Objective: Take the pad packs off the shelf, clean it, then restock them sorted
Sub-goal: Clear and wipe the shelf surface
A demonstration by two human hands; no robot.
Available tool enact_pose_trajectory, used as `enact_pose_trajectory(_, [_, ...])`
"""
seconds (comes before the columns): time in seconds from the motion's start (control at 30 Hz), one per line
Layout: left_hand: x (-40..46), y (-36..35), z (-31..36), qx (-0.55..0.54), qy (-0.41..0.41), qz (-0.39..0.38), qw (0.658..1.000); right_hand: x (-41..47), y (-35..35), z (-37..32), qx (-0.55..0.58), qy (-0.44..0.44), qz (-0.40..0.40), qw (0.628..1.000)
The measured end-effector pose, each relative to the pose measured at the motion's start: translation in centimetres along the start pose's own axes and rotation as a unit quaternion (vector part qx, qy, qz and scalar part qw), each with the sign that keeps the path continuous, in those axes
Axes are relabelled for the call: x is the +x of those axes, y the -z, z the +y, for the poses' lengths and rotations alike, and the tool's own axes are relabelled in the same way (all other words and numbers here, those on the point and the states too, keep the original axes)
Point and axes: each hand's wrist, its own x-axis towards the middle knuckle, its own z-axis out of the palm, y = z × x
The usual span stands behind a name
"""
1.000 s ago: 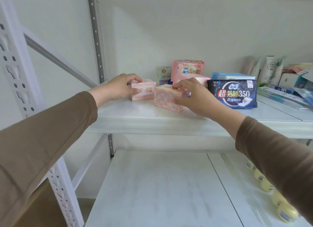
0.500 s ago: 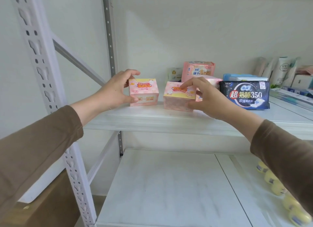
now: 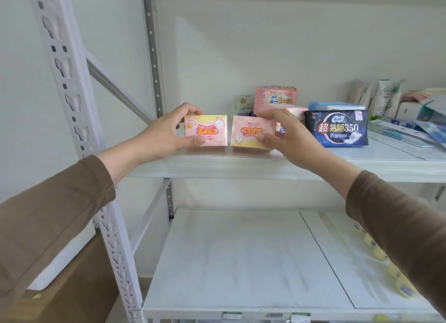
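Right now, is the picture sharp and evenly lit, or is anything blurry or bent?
Head view: soft, even light with no harsh glare; the dark blue pack reads sharply; the goods at the far right look smeared; the shelf post leans from wide-angle distortion.

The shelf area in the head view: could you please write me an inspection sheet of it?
Surface: white upper shelf; bare white lower shelf.
Job's things: two pink-and-yellow packs, left pack and right pack, apart; dark blue pack; pink pack behind.
Clutter: tubes and boxes far right; yellow rolls below.
Grippers: left hand grips the left pack; right hand grips the right pack.
Cables: nothing seen.
Surroundings: white wall, perforated upright.
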Motion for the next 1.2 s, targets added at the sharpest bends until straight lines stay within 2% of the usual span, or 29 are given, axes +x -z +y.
enact_pose_trajectory(0.2, [-0.7,-0.5,-0.7,-0.024,-0.004,0.034,0.999,-0.4,-0.7,-0.1,-0.025,-0.027,0.014,0.999])
enact_pose_trajectory(0.37, [-1.2,-0.7,-1.1,-0.009,-0.007,0.051,0.999,-1.1,-1.3,-0.5,0.008,-0.067,0.008,0.998])
enact_pose_trajectory(0.47, [-1.8,-1.3,-0.5,-0.089,0.031,0.035,0.995,-1.5,-1.6,-1.2,0.067,-0.104,0.001,0.992])
enact_pose_trajectory(0.53, [-2.2,-1.6,0.0,-0.105,0.036,0.049,0.993,-1.7,-1.7,-2.0,0.098,-0.125,0.012,0.987])
enact_pose_trajectory(0.7, [-4.2,-1.8,1.2,-0.103,0.036,0.08,0.991,-3.4,-1.6,-3.5,0.085,-0.098,0.045,0.991])
enact_pose_trajectory(1.0, [-11.3,-4.7,5.3,-0.143,0.037,0.113,0.983,-10.8,-1.0,-3.9,0.132,-0.071,0.055,0.987])
enact_pose_trajectory(1.2, [-19.0,-10.8,7.6,-0.149,0.079,0.095,0.981,-20.3,-2.4,-1.3,0.162,-0.118,0.011,0.98])
